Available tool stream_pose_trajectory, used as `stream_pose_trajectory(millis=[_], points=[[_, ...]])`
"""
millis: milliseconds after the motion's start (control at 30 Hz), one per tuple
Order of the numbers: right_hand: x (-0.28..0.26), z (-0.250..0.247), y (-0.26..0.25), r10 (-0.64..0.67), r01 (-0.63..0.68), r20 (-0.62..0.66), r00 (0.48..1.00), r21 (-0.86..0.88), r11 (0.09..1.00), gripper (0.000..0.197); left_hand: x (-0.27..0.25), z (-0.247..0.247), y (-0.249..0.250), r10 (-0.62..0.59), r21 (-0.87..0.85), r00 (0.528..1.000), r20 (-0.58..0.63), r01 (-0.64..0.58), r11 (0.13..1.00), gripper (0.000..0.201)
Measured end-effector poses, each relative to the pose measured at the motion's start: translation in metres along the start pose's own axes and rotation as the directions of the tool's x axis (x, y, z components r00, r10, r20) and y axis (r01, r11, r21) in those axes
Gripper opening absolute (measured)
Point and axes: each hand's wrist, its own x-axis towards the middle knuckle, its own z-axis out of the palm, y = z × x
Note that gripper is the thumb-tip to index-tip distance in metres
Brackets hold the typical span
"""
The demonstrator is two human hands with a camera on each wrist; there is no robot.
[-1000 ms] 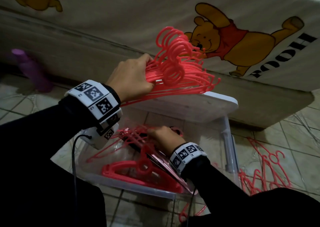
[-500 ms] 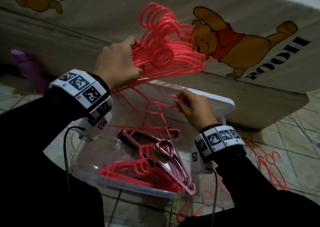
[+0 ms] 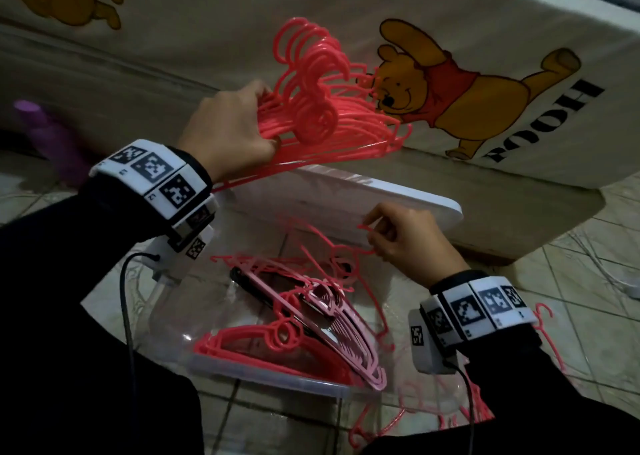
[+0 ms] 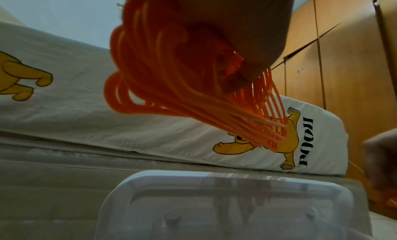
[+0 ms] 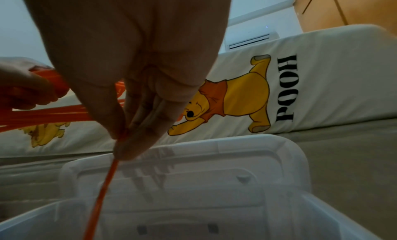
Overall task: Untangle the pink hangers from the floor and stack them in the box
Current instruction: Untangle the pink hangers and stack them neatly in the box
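Observation:
My left hand (image 3: pixel 235 132) grips a thick bundle of pink hangers (image 3: pixel 322 108) held up above the clear plastic box (image 3: pixel 277 383); in the left wrist view the same bundle (image 4: pixel 176 80) fans out under my fingers. My right hand (image 3: pixel 398 243) pinches one thin pink hanger (image 3: pixel 329 246) over the box's right side, and its bar (image 5: pixel 101 192) runs down from my fingertips. Inside the box lie more pink hangers (image 3: pixel 249 340) and a paler pink stack (image 3: pixel 346 333).
The box's white lid (image 3: pixel 381 205) leans against a mattress with a cartoon-bear sheet (image 3: pixel 450 101). Loose pink hangers (image 3: pixel 554 357) lie tangled on the tiled floor to the right and in front of the box. A purple bottle (image 3: pixel 41 132) stands at the far left.
My right hand came up out of the box with a single hanger and has since shifted a little right and down. The left hand's bundle rose, then held about level.

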Motion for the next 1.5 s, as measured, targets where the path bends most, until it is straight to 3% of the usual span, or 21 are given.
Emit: stream_pose_trajectory(millis=[133, 233, 333, 400, 533, 667, 900, 1167, 1333, 1433, 1500], points=[[-0.002, -0.002, 0.009, 0.118, -0.110, -0.032, 0.993, 0.187, 0.976, 0.014, -0.002, 0.008, 0.000, -0.004, -0.014, 0.997, 0.079, 0.005, 1.000, 0.049], [-0.002, -0.004, 0.007, 0.223, -0.238, 0.089, 0.971, 0.485, 0.841, 0.007, -0.002, 0.013, 0.001, -0.004, -0.013, 0.994, 0.109, 0.005, 1.000, 0.043], [-0.003, -0.007, 0.000, 0.126, -0.210, 0.174, 0.977, 0.653, 0.728, 0.021, -0.001, 0.016, 0.003, -0.004, -0.003, 0.993, 0.118, 0.005, 1.000, 0.044], [-0.003, -0.008, -0.006, 0.063, -0.108, 0.095, 0.993, 0.605, 0.789, 0.022, -0.003, 0.018, 0.005, -0.007, -0.001, 0.990, 0.138, 0.008, 1.000, 0.046], [-0.001, -0.009, -0.012, -0.067, 0.092, -0.132, 0.989, 0.191, 0.977, 0.006, -0.010, 0.023, 0.012, 0.019, -0.008, 0.980, 0.199, -0.017, 1.000, 0.057], [0.004, -0.016, -0.016, -0.182, 0.179, -0.265, 0.947, -0.035, 0.983, 0.007, -0.016, 0.024, 0.017, 0.040, -0.030, 0.975, 0.218, -0.035, 0.999, 0.087], [0.013, -0.033, -0.032, -0.290, 0.298, -0.415, 0.863, -0.047, 0.954, 0.007, -0.023, 0.025, 0.022, 0.098, -0.011, 0.946, 0.307, -0.100, 0.995, 0.115], [0.014, -0.042, -0.041, -0.329, 0.369, -0.564, 0.757, -0.045, 0.928, 0.013, -0.030, 0.028, 0.025, 0.204, -0.080, 0.918, 0.339, -0.188, 0.979, 0.092], [0.011, -0.038, -0.041, -0.309, 0.347, -0.595, 0.742, -0.055, 0.936, 0.013, -0.032, 0.030, 0.027, 0.237, -0.076, 0.883, 0.406, -0.225, 0.971, 0.061], [0.011, -0.042, -0.036, -0.283, 0.313, -0.545, 0.789, -0.039, 0.949, 0.020, -0.032, 0.032, 0.025, 0.258, -0.081, 0.878, 0.404, -0.247, 0.966, 0.050], [0.011, -0.046, -0.025, -0.230, 0.259, -0.442, 0.867, 0.004, 0.966, 0.045, -0.031, 0.031, 0.024, 0.264, -0.036, 0.890, 0.372, -0.271, 0.962, 0.042]])
